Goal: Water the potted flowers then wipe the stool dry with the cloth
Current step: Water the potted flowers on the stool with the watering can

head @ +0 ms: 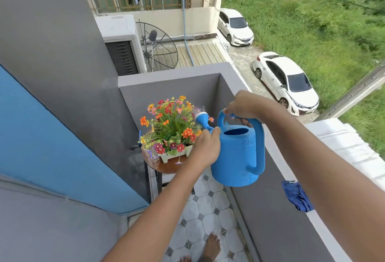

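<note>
From the head camera, the right hand [242,106] has its fingers curled around the top loop handle of a blue plastic watering can [237,155], held in the air above the balcony floor. The left hand [206,147] presses against the can's far-left side at the base of the spout, fingers wrapped close together around it. The can's round top opening shows a dark blue interior; whether it has water in it cannot be told. Its white-tipped rose head [201,117] reaches into the right side of the blooms.

A pale rectangular plastic planter [174,155] holds a dense bunch of orange, red, pink and yellow flowers [170,126] with green leaves. The planter stands on a round brown wooden stool [168,167] in the far corner of the balcony, close to the grey walls on its left and far sides.

A crumpled blue cloth [295,196] lies on the grey parapet ledge [325,238] to the right, near the right forearm and well apart from the stool. The tiled floor [200,209] forms a narrow strip between the left wall and the parapet, with a bare foot [211,248] at its near end. Beyond the parapet two white cars [285,80] sit far below.
</note>
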Motion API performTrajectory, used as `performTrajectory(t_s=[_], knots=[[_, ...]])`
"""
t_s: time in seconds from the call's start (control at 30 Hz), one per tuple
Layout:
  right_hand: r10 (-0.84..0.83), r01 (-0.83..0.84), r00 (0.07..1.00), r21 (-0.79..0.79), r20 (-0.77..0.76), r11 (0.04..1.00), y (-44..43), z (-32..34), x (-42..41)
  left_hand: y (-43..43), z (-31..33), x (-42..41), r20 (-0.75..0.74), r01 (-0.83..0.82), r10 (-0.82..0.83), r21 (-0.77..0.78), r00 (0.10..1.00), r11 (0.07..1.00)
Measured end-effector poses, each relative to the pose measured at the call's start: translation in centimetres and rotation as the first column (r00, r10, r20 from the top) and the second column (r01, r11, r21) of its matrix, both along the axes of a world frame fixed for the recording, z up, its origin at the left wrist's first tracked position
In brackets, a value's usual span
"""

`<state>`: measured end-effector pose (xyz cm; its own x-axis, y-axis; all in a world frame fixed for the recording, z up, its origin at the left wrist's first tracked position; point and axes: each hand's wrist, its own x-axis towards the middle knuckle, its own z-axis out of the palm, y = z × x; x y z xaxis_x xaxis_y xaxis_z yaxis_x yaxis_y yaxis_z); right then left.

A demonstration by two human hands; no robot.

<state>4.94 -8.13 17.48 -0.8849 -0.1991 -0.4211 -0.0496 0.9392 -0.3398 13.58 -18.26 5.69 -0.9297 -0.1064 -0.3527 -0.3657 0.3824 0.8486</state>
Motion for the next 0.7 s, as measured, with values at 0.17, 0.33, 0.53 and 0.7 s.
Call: performTrajectory(t_s=[0.17,0.33,0.53,0.7], knots=[[0.027,-0.022,0.995,-0.049,0.092,0.999,3.2,-0.9,-1.7,2.8,-1.2,-2.2,0.049,-0.028,0.029,-0.017,0.998,0.999],[-0.146,0.179,0.980,-0.280,0.133,0.943,9.3,-4.0,-3.7,6.9,-2.0,-5.5,0.059,0.063,-0.058,-0.086,0.997,0.994],[-0.317,0.312,0.945,-0.488,0.075,0.815,11.2,-8.4,-2.4,8.0,-3.8,-8.3,-0.037,0.056,-0.057,-0.048,0.998,0.997],[-0.576,0.488,0.810,-0.672,0.111,0.557,13.2,-11.8,-2.1,11.0,-5.5,-11.9,-0.065,0.134,-0.136,-0.039,0.989,0.990]])
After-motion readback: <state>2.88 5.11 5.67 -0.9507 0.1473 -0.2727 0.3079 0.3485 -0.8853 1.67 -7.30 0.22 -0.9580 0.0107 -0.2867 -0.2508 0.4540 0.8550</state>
